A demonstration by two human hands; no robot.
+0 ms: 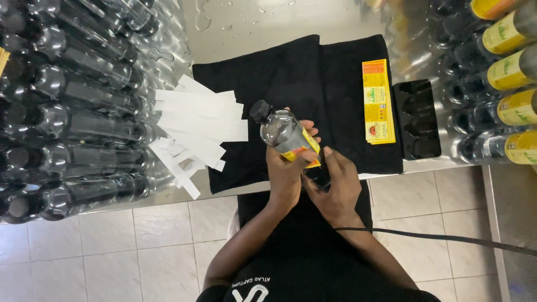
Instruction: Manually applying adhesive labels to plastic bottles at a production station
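Observation:
My left hand [287,180] grips a small clear plastic bottle [279,130] with a black cap, held tilted over the black cloth [335,89]. A yellow label [309,146] is partly wrapped on the bottle's lower body. My right hand [335,187] rests against the bottle's base, with its thumb pressing the edge of the label. Both hands are close to my body, at the front edge of the table.
Rows of unlabelled clear bottles [84,112] lie at the left. White backing strips [196,126] are piled beside the cloth. A stack of yellow labels [378,102] and a black tray [417,118] lie to the right, with labelled bottles [512,72] beyond. A black cable [447,237] crosses the tiled floor.

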